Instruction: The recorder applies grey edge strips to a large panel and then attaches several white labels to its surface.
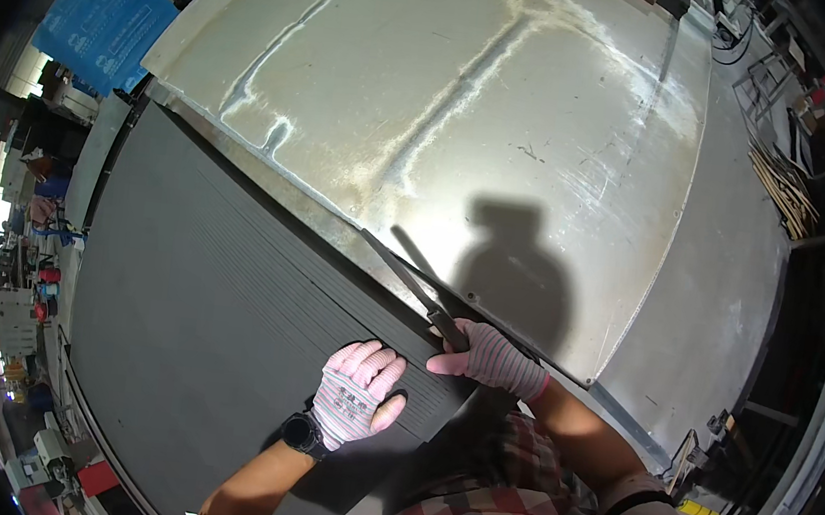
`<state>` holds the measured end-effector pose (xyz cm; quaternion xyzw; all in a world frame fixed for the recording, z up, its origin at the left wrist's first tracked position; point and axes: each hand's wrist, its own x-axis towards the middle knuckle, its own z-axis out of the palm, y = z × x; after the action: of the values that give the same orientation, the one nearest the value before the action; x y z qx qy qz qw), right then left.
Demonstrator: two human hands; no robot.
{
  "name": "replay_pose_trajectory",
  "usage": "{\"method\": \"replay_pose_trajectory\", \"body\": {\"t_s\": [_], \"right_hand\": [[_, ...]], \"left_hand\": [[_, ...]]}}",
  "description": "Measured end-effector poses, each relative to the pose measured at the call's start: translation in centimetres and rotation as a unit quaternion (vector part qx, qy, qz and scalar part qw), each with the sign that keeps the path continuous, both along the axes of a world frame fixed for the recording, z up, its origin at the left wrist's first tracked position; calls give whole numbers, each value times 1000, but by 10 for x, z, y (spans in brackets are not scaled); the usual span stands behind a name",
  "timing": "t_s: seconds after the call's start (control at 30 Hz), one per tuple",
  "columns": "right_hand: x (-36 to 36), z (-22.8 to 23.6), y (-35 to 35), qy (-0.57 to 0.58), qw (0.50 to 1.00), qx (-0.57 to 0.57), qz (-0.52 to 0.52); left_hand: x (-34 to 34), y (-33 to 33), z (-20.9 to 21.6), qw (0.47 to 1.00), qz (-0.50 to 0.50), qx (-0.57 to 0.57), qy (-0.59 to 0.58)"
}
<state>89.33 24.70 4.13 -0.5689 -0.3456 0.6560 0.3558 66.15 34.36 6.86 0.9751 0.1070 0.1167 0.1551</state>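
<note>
My right hand [495,357], in a striped pink and grey glove, is closed round the dark handle of a long knife [410,282]. Its blade points up and left, over the edge of a worn metal tabletop [534,150]. To the left lies a large dark grey sheet [183,334], with several long, narrow parallel strips [318,293] along the side nearest the metal. My left hand [358,393], gloved alike, rests palm down on the sheet and strips. Its fingers are extended and the thumb is apart; it grips nothing.
A dark gap runs between the sheet and the metal tabletop. Blue printed sheeting [106,19] hangs at the far left. Thin wooden sticks [783,191] are piled at the right, and a yellow roll [698,511] sits at the lower right. Shop clutter lines the left side.
</note>
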Motion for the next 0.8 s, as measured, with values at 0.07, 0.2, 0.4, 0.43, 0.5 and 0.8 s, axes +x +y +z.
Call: {"method": "replay_pose_trajectory", "body": {"t_s": [0.07, 0.2, 0.4, 0.43, 0.5, 0.8], "right_hand": [[-1, 4, 0, -5, 1000, 4, -12], [-2, -5, -2, -4, 1000, 19, -22], [-2, 0, 1, -8, 1000, 18, -20], [-4, -4, 0, -14, 999, 21, -22], [-7, -15, -2, -23, 999, 32, -23], [2, -15, -13, -74, 995, 53, -45]], "left_hand": [[6, -2, 3, 1000, 12, -2, 8], [9, -3, 1, 1000, 28, -4, 7], [9, -8, 1, 998, 53, 38, 17], [9, -9, 1, 997, 56, 45, 14], [11, -8, 2, 998, 36, 40, 16], [29, -15, 2, 996, 50, 67, -15]]}}
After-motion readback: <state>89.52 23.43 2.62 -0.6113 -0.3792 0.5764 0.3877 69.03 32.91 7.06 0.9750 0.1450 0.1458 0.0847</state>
